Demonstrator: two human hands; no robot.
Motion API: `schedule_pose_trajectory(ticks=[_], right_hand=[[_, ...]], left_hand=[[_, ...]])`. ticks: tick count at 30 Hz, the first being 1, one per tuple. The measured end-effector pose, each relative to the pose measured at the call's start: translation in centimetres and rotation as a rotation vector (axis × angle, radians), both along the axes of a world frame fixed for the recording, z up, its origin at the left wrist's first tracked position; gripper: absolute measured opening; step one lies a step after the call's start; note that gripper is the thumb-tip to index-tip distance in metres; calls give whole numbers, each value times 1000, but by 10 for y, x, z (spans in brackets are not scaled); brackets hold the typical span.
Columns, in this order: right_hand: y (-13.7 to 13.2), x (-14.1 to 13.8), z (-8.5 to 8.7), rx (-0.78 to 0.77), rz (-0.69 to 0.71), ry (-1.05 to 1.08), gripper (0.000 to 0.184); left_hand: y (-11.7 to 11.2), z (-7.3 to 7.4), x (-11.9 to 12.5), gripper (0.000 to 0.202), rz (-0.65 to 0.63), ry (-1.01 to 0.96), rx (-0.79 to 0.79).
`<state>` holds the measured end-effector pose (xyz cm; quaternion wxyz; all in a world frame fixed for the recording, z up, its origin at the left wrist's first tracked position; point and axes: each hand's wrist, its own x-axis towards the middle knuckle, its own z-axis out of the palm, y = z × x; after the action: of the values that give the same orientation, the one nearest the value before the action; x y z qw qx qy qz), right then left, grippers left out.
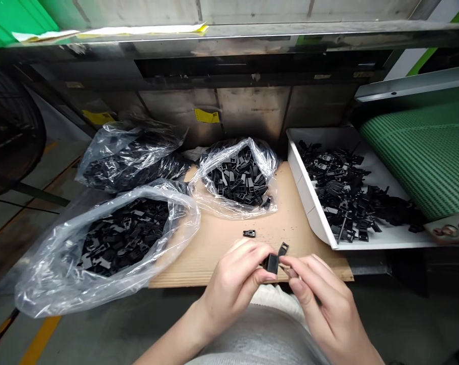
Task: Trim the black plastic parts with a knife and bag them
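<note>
Left hand [235, 276]: I see thumb and fingers pinching the black part [272, 263].
Right hand [324, 294]: thumb and forefinger drawn close together at the part's right side; I cannot tell what small thing they pinch.
Part: between both hands, above the near edge of the board [210, 243], a slotted tab [283, 249] sticking up beside it.
Loose piece [249, 233]: on the board, just beyond the left fingers.
Open bags: one [43, 291] left of the left hand, another [269, 162] beyond it, both holding black pieces.
Tray [303, 187]: white, beyond the right hand, heaped with pieces.
</note>
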<state>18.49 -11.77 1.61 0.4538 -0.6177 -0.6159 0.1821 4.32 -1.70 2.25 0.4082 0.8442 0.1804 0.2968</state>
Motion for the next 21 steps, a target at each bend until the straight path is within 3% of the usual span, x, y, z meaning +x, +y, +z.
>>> schedule_pose_trajectory(ticks=[8, 11, 14, 18, 21], right_hand=[[9, -5, -5, 37, -31, -209, 19], [12, 4, -11, 17, -189, -200, 17], [12, 13, -15, -13, -314, -49, 17], [9, 12, -9, -190, -167, 247, 18], [11, 4, -5, -237, -102, 199, 23]], left_hand=[[3, -1, -1, 18, -7, -53, 39], [3, 0, -3, 18, -38, -74, 28], [3, -1, -3, 18, -14, -67, -4], [4, -5, -2, 22, 20, -16, -46], [5, -6, -1, 22, -27, -24, -56]])
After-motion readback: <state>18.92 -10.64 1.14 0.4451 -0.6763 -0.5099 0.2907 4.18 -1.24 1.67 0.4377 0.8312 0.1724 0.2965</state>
